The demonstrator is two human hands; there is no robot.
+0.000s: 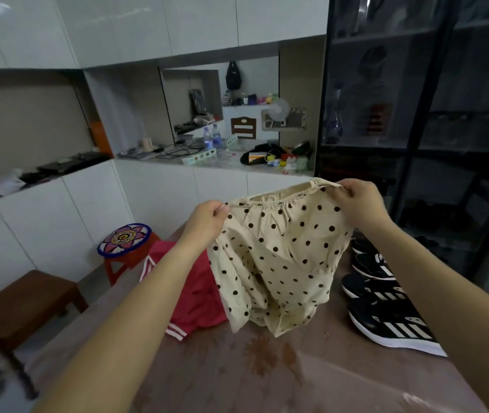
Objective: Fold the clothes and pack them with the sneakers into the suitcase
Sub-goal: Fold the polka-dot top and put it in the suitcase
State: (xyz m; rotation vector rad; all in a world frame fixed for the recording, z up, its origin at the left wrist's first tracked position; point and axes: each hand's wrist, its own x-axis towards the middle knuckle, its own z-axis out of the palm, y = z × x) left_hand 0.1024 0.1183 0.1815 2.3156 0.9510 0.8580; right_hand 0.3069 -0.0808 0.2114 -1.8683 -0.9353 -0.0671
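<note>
Cream shorts with black polka dots [279, 263] hang in the air above the table, elastic waistband up. My left hand [204, 222] pinches the waistband's left end and my right hand [359, 204] pinches its right end. Red shorts with white stripes [195, 293] lie on the table [237, 377] behind and left of the dotted pair. Black sneakers with white stripes [386, 305] stand on the table's right side, partly hidden by my right forearm. No suitcase is in view.
The table carries a brownish floral cover. A red stool with a patterned round cushion [124, 238] and a low wooden bench [22, 302] stand to the left. White cabinets with a cluttered counter [213, 158] lie ahead; a dark glass cabinet [422, 114] is at right.
</note>
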